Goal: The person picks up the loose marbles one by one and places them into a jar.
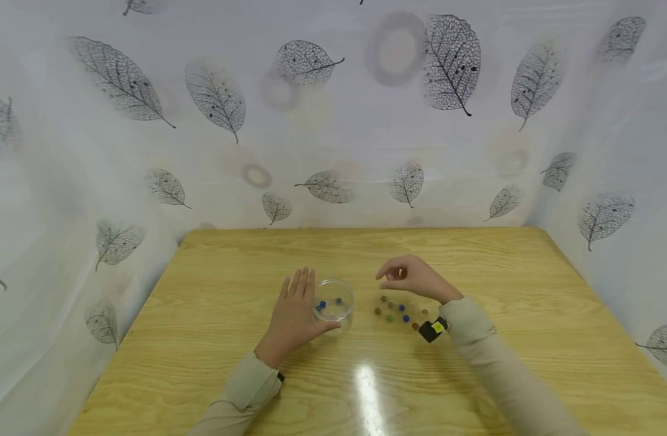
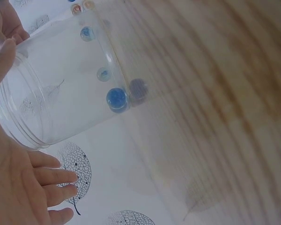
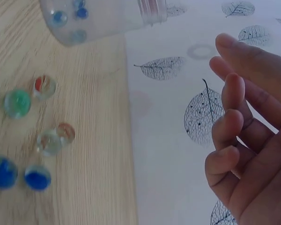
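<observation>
A clear plastic jar [image 1: 333, 313] stands upright and uncovered on the table, with several marbles [image 2: 117, 98] at its bottom, mostly blue. My left hand [image 1: 295, 312] rests against the jar's left side, fingers straight and thumb stretched along the near side. In the left wrist view the thumb and palm lie by the threaded rim. To the right of the jar, my right hand [image 1: 415, 277] hovers over the table, fingers loosely bent and holding nothing. Loose marbles [image 1: 390, 318] lie just below it, among them blue marbles [image 3: 37, 177] and a green marble [image 3: 17, 103].
The wooden table [image 1: 230, 260] ends at a white curtain [image 1: 344, 139] printed with grey leaves, which hangs at the back and both sides. A black strap piece with a yellow mark [image 1: 433, 329] shows at my right wrist.
</observation>
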